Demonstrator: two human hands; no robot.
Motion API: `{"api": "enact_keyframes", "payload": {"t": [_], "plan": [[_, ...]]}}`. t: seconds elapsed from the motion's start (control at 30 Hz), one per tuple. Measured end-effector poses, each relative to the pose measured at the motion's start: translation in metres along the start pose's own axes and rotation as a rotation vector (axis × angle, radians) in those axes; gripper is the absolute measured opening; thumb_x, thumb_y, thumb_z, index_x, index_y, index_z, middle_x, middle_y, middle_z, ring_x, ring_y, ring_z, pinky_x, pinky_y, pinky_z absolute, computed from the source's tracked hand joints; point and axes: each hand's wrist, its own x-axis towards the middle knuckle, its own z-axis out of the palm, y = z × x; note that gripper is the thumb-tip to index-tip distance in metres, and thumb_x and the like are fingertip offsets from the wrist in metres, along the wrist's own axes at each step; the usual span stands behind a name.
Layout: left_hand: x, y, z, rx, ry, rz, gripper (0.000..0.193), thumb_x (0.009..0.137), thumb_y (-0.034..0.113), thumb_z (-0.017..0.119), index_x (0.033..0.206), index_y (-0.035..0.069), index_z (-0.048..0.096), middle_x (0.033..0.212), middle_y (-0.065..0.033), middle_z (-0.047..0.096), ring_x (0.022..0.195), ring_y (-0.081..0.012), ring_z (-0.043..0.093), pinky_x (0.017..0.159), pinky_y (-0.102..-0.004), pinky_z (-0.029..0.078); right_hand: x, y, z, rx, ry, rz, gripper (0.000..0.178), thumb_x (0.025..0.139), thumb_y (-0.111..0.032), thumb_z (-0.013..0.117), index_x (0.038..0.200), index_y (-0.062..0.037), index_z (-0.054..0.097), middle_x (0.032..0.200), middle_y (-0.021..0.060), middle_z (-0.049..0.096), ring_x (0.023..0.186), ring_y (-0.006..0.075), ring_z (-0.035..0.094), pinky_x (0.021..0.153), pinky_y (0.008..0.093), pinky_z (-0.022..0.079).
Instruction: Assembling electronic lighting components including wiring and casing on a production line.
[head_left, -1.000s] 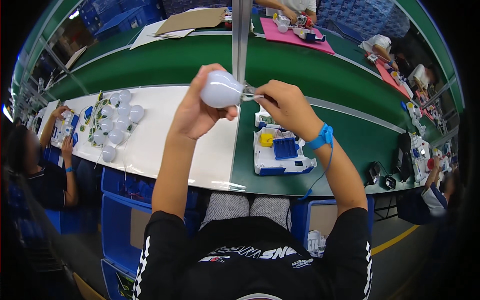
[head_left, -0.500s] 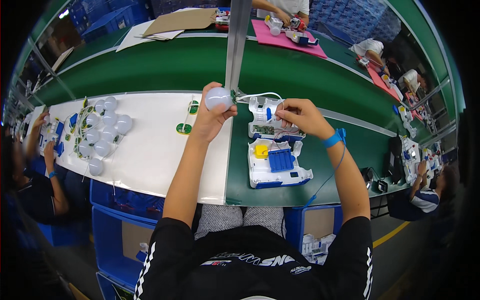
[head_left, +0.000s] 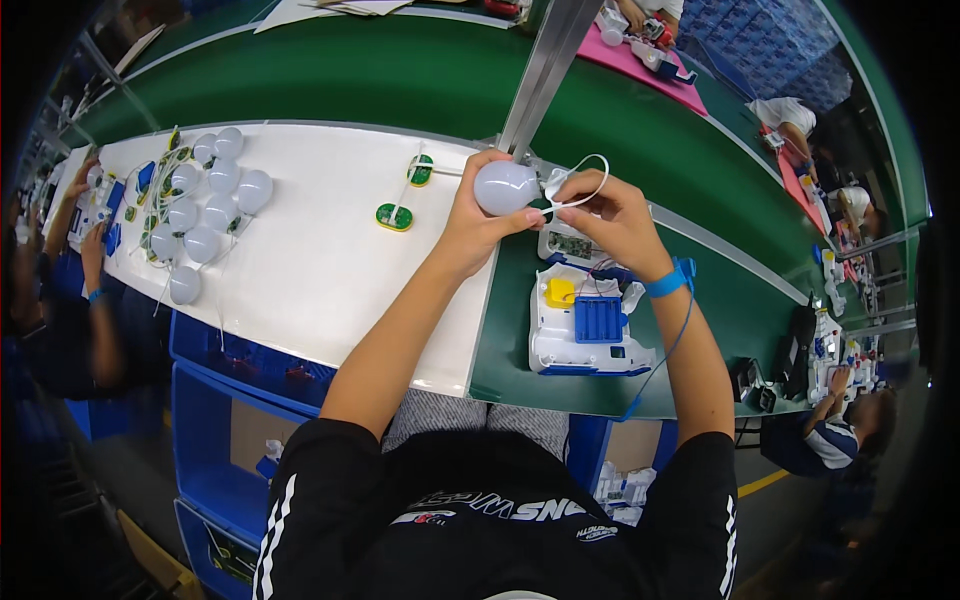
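Note:
My left hand point(head_left: 468, 228) is closed around a white round bulb point(head_left: 505, 188), holding it over the bench's back part. Close beside it, my right hand point(head_left: 622, 228) pinches a white cable point(head_left: 604, 172), which bends up in a loop near the bulb's base. Under my right hand lies a white housing half with a circuit board point(head_left: 570, 243), partly covered by the hand. Nearer to me is a second white housing half point(head_left: 545, 345), holding a yellow block point(head_left: 560, 292) and a blue battery holder point(head_left: 598, 320). A blue strap point(head_left: 668, 282) circles my right wrist.
Several white bulbs with cables point(head_left: 220, 212) lie on the white sheet point(head_left: 330, 270) at left. Two small green boards point(head_left: 394, 216) sit nearer my left hand. A metal post point(head_left: 545, 85) rises behind the bulb. Blue bins point(head_left: 215, 450) stand below the bench; co-workers sit at both sides.
My hands have come together. The right one has left the far housing half and now holds the cable beside the bulb. The whole view has shifted too.

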Motion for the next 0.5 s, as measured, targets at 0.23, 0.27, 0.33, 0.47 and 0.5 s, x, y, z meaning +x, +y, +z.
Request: {"api": "enact_keyframes", "payload": {"t": [0.23,0.27,0.33,0.47,0.5], "plan": [[0.001,-0.007,-0.001,0.062,0.025,-0.013,0.072,0.078,-0.005,0.083,0.134,0.013,0.041,0.117,-0.0098,0.059,0.101,-0.0204,0.069,0.087,-0.0335,0.060,0.009,-0.012,0.001,-0.273,-0.111,-0.009,0.009,0.085,0.000,0.076,0.092,-0.0007,0.070,0.091,0.0068,0.072,0.083,0.0164,0.069,0.076,0.0290,0.057],[0.000,-0.008,-0.001,0.058,0.022,-0.021,0.072,0.078,-0.005,0.083,0.134,0.013,0.041,0.117,-0.0098,0.059,0.101,-0.0204,0.069,0.087,-0.0335,0.060,0.009,-0.011,-0.002,-0.369,-0.151,-0.044,0.010,0.084,0.000,0.076,0.092,-0.0008,0.070,0.089,0.0073,0.072,0.081,0.0172,0.069,0.076,0.0296,0.058],[-0.002,-0.011,-0.001,0.178,0.024,0.025,0.072,0.077,-0.004,0.084,0.133,0.013,0.042,0.118,-0.0087,0.059,0.102,-0.0192,0.068,0.087,-0.0323,0.059,0.009,-0.010,-0.003,-0.390,-0.177,-0.070,0.012,0.083,0.000,0.077,0.091,-0.0009,0.068,0.087,0.0092,0.072,0.079,0.0206,0.070,0.074,0.0313,0.058],[0.000,-0.020,-0.001,0.238,0.024,0.043,0.073,0.079,-0.001,0.085,0.134,0.013,0.040,0.116,-0.0075,0.060,0.097,-0.0172,0.068,0.087,-0.0324,0.058,0.008,-0.009,-0.007,-0.529,-0.257,-0.067,0.013,0.084,-0.001,0.077,0.092,-0.0009,0.067,0.088,0.0104,0.072,0.077,0.0239,0.070,0.072,0.0324,0.057],[-0.001,-0.023,-0.001,0.225,0.024,0.023,0.072,0.079,0.000,0.085,0.134,0.013,0.040,0.115,-0.0076,0.061,0.097,-0.0170,0.068,0.087,-0.0322,0.058,0.008,-0.007,-0.007,-0.561,-0.271,-0.062,0.013,0.084,-0.001,0.077,0.092,-0.0009,0.066,0.088,0.0106,0.072,0.077,0.0247,0.070,0.072,0.0327,0.057]]}}
